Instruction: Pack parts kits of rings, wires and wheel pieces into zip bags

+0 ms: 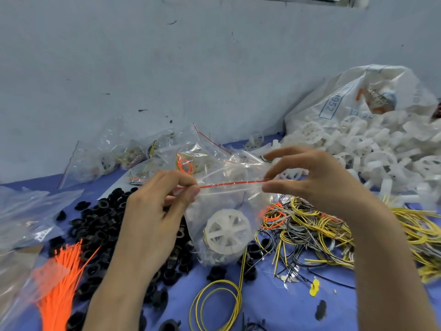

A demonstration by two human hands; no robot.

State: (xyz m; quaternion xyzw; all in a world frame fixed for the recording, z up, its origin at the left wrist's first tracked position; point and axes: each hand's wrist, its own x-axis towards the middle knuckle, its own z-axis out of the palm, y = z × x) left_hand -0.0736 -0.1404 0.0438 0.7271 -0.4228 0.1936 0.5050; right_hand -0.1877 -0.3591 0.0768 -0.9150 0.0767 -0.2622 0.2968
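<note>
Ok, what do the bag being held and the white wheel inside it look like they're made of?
The zip bag: thin clear plastic film, glossy; it crinkles and shows its contents. The white wheel: probably moulded plastic, matte, slightly translucent spokes.

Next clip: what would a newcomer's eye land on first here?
The clear zip bag at centre, its red seal strip pinched at either end by the left hand and right hand, with a white wheel piece inside. Next, the heap of white wheel pieces spilling from a sack at right, and the bright orange bundle at lower left beside the black rings.
</note>
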